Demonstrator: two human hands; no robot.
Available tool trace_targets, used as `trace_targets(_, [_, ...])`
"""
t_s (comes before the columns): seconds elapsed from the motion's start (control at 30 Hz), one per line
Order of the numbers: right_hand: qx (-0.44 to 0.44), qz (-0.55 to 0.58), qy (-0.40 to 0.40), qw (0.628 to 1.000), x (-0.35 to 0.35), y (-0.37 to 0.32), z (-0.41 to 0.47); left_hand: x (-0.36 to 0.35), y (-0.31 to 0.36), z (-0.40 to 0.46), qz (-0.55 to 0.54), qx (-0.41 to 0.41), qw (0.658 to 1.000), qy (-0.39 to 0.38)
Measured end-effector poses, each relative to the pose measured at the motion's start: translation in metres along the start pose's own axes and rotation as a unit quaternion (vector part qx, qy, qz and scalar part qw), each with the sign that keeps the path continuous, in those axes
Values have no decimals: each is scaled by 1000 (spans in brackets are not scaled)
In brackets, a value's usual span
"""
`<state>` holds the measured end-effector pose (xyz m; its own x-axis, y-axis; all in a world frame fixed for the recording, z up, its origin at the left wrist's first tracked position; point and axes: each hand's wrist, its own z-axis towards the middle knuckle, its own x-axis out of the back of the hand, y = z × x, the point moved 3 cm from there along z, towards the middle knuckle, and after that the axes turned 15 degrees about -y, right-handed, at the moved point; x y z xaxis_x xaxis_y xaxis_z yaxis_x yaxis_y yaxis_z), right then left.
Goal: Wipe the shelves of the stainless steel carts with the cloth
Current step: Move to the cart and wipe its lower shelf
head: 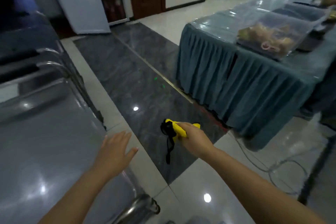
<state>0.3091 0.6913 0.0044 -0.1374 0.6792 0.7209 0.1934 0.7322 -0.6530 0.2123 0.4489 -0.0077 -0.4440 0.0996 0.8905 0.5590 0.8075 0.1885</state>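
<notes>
A stainless steel cart (45, 142) fills the lower left, its top shelf shiny and bare. My left hand (116, 146) hovers flat with straight fingers over the cart's right edge. My right hand (190, 136) is out over the floor and grips a yellow object with a black strap (172, 129) hanging down from it. I cannot tell whether this yellow thing is the cloth. A second steel cart (36, 67) with curved handle bars stands behind the first.
A long table with a teal skirt (236, 85) and clear plastic bins (269, 36) stands to the right. A glossy tiled aisle (138, 78) runs between it and the carts. Cables (263, 162) lie on the floor at lower right. A white door (80, 0) stands open at the back.
</notes>
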Motion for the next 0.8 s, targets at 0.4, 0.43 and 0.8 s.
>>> trace_targets(0.4, [175, -68, -255, 949, 24, 2, 232, -21, -74, 76, -165, 277, 946, -25])
trace_targets(0.43, [194, -72, -274, 939, 24, 2, 249, -24, -70, 77, -176, 301, 937, -24])
trace_targets(0.8, [342, -128, -454, 813, 10, -48, 356, -34, -10, 108, -377, 404, 833, 29])
